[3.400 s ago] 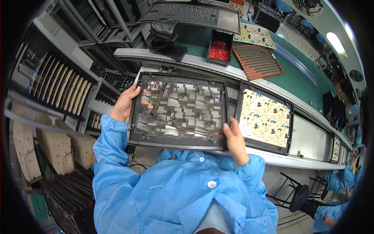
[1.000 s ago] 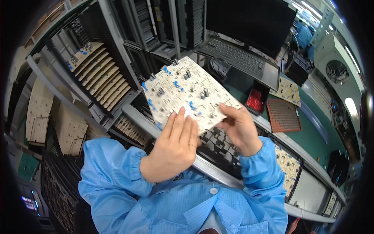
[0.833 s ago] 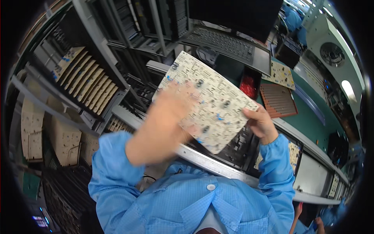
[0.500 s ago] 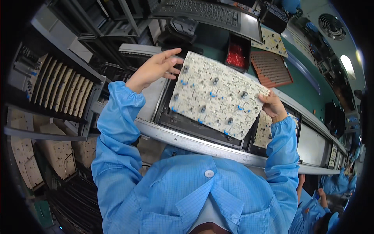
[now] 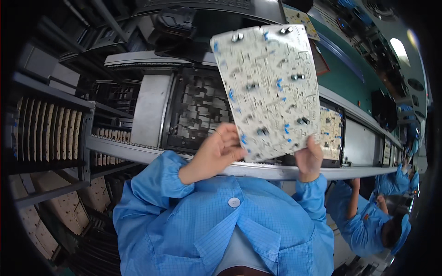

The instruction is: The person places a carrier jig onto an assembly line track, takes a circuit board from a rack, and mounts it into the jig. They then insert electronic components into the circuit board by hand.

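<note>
Hands and circuit board, seen from above. Lower centre: the right hand (image 5: 309,158) grasps the board's near right corner, thumb on the component face; the left hand (image 5: 216,149) has its fingers curled at the near left corner (whether they grip or merely steady it cannot be told). Centre to upper centre: the circuit board (image 5: 271,92) extends up the frame from both hands, which meet it at its near short edge; its long axis runs away from the wearer, the far end leaning slightly left. Left of centre: a dark fixture (image 5: 198,108) lies partly covered by the board, the left hand being the nearer to it. Right of centre: a second board (image 5: 331,133) sits beyond the right hand. Upper right: a green bench top (image 5: 340,71).
</note>
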The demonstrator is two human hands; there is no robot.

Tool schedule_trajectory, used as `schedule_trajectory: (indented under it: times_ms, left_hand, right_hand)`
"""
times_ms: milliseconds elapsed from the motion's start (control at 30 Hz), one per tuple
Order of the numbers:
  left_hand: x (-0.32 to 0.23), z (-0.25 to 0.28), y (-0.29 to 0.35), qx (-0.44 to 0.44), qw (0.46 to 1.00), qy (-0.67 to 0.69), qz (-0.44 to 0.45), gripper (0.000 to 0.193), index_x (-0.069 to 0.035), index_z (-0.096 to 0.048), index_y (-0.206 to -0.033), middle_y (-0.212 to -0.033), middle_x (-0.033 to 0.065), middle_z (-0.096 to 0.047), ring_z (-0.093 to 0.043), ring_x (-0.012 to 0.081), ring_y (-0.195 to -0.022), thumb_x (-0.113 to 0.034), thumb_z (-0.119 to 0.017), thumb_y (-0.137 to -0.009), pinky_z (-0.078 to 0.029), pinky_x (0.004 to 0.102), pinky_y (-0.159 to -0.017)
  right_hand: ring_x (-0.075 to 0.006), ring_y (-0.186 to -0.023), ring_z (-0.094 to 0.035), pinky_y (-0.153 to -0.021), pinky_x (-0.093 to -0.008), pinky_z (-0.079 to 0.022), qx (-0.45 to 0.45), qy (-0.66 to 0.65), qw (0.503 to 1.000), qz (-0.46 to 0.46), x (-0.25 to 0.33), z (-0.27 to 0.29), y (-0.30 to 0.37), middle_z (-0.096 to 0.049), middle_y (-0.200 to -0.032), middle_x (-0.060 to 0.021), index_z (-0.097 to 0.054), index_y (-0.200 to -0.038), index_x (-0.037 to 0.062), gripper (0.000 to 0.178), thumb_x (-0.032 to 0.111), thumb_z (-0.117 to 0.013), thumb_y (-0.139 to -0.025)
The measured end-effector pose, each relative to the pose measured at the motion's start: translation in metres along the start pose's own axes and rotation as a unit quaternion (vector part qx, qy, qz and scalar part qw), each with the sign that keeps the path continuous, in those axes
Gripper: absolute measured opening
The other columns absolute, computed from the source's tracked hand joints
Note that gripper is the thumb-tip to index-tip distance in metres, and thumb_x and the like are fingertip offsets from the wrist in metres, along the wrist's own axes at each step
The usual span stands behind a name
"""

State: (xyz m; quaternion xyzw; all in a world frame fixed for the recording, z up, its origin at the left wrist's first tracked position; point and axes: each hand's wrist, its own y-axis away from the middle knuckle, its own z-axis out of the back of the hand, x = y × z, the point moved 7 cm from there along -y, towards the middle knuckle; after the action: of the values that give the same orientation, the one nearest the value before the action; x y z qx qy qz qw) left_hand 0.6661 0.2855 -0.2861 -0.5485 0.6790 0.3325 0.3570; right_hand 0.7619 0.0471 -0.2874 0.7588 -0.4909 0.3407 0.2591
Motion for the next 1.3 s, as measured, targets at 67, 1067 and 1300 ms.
schedule_trajectory:
  times_ms: [67, 1067, 1300]
  left_hand:
    - [-0.011, 0.007, -0.008, -0.06, 0.994, -0.014, -0.085, 0.032, -0.001, -0.044, -0.118, -0.113, 0.0108, -0.063, -0.06, 0.0152, -0.109, 0.007, -0.058, -0.09, -0.049, 0.0289, -0.094]
    - [-0.135, 0.105, -0.124, 0.109, 0.82, -0.539, 0.156, 0.028, 0.003, -0.065, -0.115, -0.1, 0.0082, -0.07, -0.065, 0.0122, -0.093, 0.002, -0.059, -0.088, -0.051, 0.0251, -0.084]
    - [-0.171, 0.075, -0.075, -0.081, 0.672, -0.667, -0.311, 0.025, -0.001, -0.059, -0.116, -0.111, 0.0161, -0.06, -0.056, 0.0348, -0.108, -0.005, -0.055, -0.091, -0.045, 0.0372, -0.092]
  right_hand:
    - [-0.0279, -0.137, -0.039, -0.114, -0.0478, -0.029, 0.002, -0.038, 0.999, 0.005, -0.014, -0.012, 0.007, -0.042, -0.148, -0.0098, -0.03, -0.148, 0.0063, 0.06, 0.021, -0.057, -0.096]
    - [-0.0051, -0.082, -0.061, -0.065, -0.0178, -0.05, 0.084, 0.371, 0.923, -0.048, -0.008, -0.036, -0.104, -0.068, -0.098, -0.0033, -0.043, -0.139, 0.0081, 0.042, 0.01, -0.052, -0.099]
    - [-0.0104, -0.1, -0.063, -0.082, -0.0227, -0.052, 0.015, 0.293, 0.956, -0.011, 0.002, 0.011, -0.111, -0.065, -0.114, -0.0055, -0.043, -0.138, 0.0041, 0.043, 0.012, -0.055, -0.098]
